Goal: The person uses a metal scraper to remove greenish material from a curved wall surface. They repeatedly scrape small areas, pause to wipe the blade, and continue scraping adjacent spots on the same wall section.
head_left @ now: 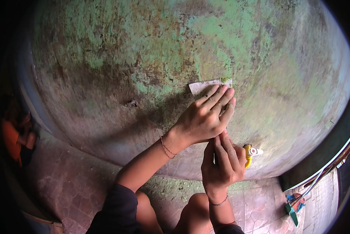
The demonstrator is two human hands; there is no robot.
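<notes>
A flat, whitish scraper blade (pixel 198 88) lies against a wall (pixel 116 58) of flaking green paint. My left hand (pixel 206 115) presses its fingers along the blade; the thumb side is partly hidden. Just below, my right hand (pixel 225 163) is closed with its fingertips meeting the heel of the left hand. The scraper's handle is covered by the two hands. Green flakes (pixel 224 79) have gathered at the blade's upper edge. Above and left of the blade, green paint remains in patches, while the surface to the right looks paler.
A yellow tap (pixel 248 156) with a white lever juts from the wall right of my right hand. Paint debris (pixel 179 191) litters the tiled floor at the wall's foot. A green dustpan (pixel 291 213) is at lower right. A person in orange (pixel 12 138) sits at far left.
</notes>
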